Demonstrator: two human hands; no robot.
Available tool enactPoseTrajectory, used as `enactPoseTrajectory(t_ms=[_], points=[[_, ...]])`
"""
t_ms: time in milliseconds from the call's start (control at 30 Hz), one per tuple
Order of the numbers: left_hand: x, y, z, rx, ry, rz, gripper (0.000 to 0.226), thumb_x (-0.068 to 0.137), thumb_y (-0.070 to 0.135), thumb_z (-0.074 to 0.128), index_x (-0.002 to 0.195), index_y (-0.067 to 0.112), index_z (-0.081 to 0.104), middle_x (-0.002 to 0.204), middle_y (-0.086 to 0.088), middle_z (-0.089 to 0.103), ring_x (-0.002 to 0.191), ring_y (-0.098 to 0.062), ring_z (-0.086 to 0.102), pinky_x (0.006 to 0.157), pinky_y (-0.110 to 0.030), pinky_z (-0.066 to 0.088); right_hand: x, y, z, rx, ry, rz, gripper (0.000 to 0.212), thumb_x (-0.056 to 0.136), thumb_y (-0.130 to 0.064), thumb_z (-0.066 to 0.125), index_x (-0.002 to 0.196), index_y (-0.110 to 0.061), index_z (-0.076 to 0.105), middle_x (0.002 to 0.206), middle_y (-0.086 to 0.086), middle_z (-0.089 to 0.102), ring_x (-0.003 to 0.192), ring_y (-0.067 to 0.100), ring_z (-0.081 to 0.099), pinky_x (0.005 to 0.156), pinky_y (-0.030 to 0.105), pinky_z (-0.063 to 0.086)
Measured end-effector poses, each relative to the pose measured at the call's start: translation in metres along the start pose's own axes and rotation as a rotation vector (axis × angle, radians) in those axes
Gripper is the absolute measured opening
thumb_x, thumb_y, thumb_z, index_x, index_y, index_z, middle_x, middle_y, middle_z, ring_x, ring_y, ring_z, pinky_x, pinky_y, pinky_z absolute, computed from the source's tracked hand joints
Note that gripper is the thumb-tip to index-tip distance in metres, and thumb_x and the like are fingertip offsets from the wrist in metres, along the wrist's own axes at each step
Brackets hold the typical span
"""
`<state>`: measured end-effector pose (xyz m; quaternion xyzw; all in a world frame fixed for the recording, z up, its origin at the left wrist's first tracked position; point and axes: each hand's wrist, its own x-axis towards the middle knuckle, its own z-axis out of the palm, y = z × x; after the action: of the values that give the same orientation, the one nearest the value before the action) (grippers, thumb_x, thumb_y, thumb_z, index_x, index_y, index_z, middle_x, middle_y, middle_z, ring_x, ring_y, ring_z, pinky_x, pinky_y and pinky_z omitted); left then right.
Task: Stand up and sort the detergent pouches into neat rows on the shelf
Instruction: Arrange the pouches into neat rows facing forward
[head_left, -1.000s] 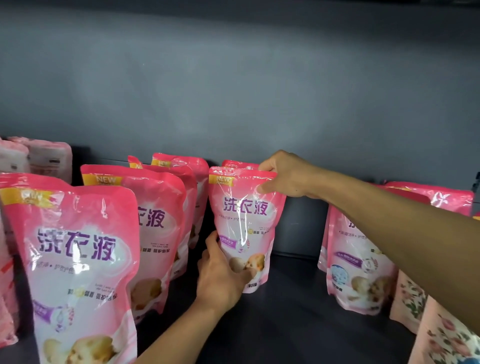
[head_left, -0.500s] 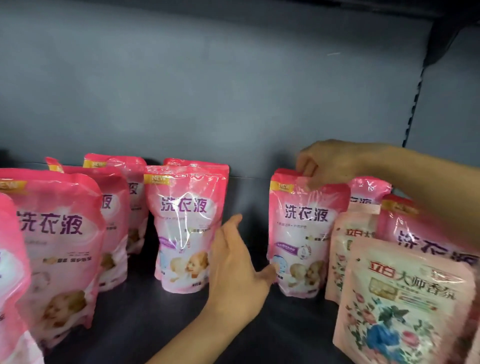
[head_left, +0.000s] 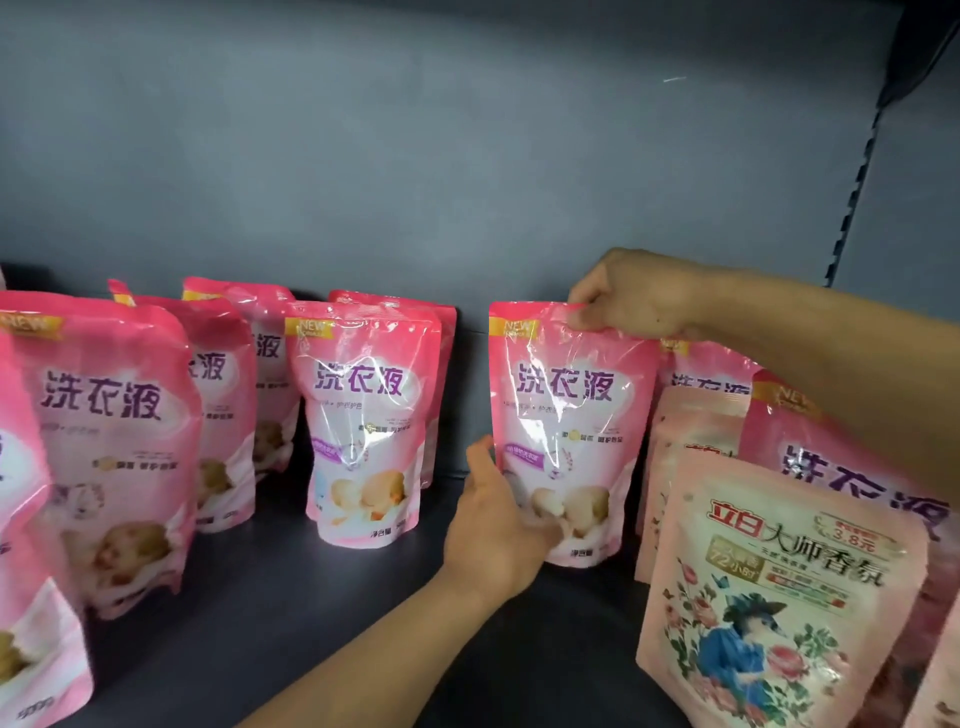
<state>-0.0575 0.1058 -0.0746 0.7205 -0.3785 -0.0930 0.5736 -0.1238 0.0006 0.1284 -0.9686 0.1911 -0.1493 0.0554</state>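
Pinched top of glossy pink plastic detergent pouch (head_left: 569, 415) with right hand (head_left: 631, 296), gripped base with left hand (head_left: 498, 535), near back edge of dark shelf (head_left: 311, 613).

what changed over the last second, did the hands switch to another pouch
Yes. Both hands let go of the middle pouch, which now stands alone, and moved right. The right hand now pinches the top edge of the next pouch, and the left hand holds its lower left side. The pouches on the left look unmoved.
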Motion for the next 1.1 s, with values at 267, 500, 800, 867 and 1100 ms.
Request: enactPoseTrajectory(t_ms=[267,500,800,867,1100], points=[[-0.053,-0.003,-0.081,-0.099,0.09,0.053,0.08,0.068,0.008,0.08,0.119,0.037,0.025,0.109,0.021,0.053,0.1,0.005,0.056,0.069,-0.004,0.047,-0.014,-0.076,0.006,0.031,0.145,-0.19,0.026,0.091,-0.019,0.059,0.071,-0.001,0.06,0.052,-0.002,0.035,0.035,0.006,0.034,0.035,0.012,0.026],[-0.085,-0.027,-0.146,-0.039,0.077,-0.032,0.078,0.071,0.012,0.079,0.122,0.035,0.024,0.101,0.02,0.056,0.086,0.009,0.054,0.056,0.001,0.041,-0.017,-0.133,0.043,0.055,0.177,-0.195,0.031,0.091,-0.018,0.057,0.064,-0.004,0.054,0.051,-0.001,0.033,0.042,0.01,0.033,0.04,0.014,0.026],[-0.088,-0.048,-0.166,-0.014,0.055,-0.037,0.08,0.075,0.006,0.072,0.136,0.025,0.023,0.096,0.024,0.047,0.083,0.01,0.049,0.057,0.0,0.043,-0.021,-0.16,0.077,0.101,0.33,-0.176,0.027,0.09,-0.013,0.057,0.068,0.004,0.058,0.059,0.007,0.049,0.054,0.013,0.037,0.05,0.019,0.031],[-0.091,-0.052,-0.167,-0.006,0.039,-0.024,0.08,0.075,0.011,0.073,0.136,0.028,0.024,0.099,0.025,0.05,0.085,0.012,0.05,0.062,-0.002,0.041,-0.025,-0.159,0.081,0.195,0.383,-0.137,0.022,0.089,-0.016,0.06,0.074,0.0,0.065,0.067,0.004,0.06,0.06,0.012,0.05,0.057,0.013,0.038],[-0.086,-0.056,-0.165,0.067,0.081,-0.018,0.047,0.084,0.003,0.058,0.125,0.02,0.042,0.1,0.017,0.056,0.087,0.001,0.053,0.064,-0.002,0.036,-0.045,-0.142,0.111,0.637,0.399,0.113,0.014,0.084,-0.019,0.067,0.096,-0.014,0.063,0.084,-0.005,0.059,0.078,0.01,0.055,0.071,0.024,0.043]])
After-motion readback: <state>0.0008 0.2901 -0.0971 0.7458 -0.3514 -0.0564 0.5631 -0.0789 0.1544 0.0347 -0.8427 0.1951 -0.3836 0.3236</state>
